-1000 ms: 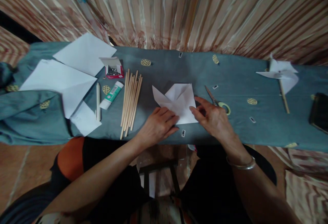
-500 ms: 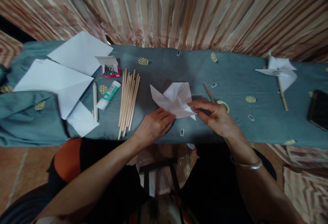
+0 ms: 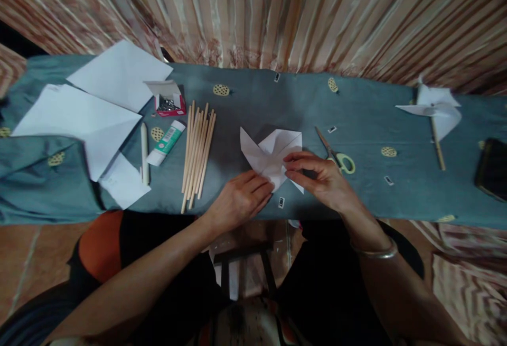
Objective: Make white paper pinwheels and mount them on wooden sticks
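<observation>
A white paper pinwheel (image 3: 277,142) with curled, folded blades rests on the cloth in front of me. My left hand (image 3: 240,198) is closed on its near left edge, fingers pressed together over the paper. From the right, my right hand (image 3: 322,182) pinches a blade between thumb and fingertips near the pinwheel's middle. The fingers partly cover that blade's tip. Just beyond my right hand lie scissors (image 3: 346,163) with pale green handles, blades pointing away.
Left of the pinwheel are wooden sticks (image 3: 198,156), a glue stick (image 3: 166,142), an open box of metal pins (image 3: 170,105), a white pencil-like stick (image 3: 144,156) and white paper sheets (image 3: 79,108). A finished pinwheel (image 3: 438,105) and a dark phone (image 3: 493,169) lie right. A curtain (image 3: 253,18) hangs behind.
My right hand has moved left and inward, bringing the pinched blade from the pinwheel's right side toward its middle. The left hand stays on the near edge. More of the scissors shows.
</observation>
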A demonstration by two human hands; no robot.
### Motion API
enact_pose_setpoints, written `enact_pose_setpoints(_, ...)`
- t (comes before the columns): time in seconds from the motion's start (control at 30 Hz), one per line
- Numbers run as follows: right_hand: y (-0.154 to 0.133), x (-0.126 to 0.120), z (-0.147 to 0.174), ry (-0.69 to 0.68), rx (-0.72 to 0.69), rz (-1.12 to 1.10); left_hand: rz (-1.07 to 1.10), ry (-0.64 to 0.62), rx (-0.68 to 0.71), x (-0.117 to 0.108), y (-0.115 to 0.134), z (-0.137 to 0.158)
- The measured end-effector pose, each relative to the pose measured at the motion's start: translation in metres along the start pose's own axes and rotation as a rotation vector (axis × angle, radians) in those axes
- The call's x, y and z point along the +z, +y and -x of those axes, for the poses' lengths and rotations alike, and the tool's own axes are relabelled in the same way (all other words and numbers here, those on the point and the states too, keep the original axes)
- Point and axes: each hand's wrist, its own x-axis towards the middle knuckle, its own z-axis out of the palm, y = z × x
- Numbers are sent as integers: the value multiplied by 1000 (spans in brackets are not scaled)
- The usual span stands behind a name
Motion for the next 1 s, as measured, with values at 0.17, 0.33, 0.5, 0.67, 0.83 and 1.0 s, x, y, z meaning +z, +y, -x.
enact_pose_setpoints(0.17, 0, 10, -1, 64, -20, 160, 0, 5, -42, 2, 0, 1)
enact_pose_setpoints(0.33, -4, 14, -2, 95, -42, 252, -5, -8, 18, 4, -2, 2)
enact_pose_setpoints(0.5, -6, 18, -4, 127, -34, 315, -19, -3, 13, 6, -3, 3)
enact_pose_setpoints(0.67, -6, 21, -4, 145, -40, 345, -13, 10, 10, 6, -3, 2)
enact_pose_setpoints(0.83, -4, 24, -5, 162, -43, 355, -17, 21, 6, 6, -2, 1)
enact_pose_setpoints(1.0, -3, 26, -6, 166, -45, 354, -33, 41, 12, 6, -2, 1)
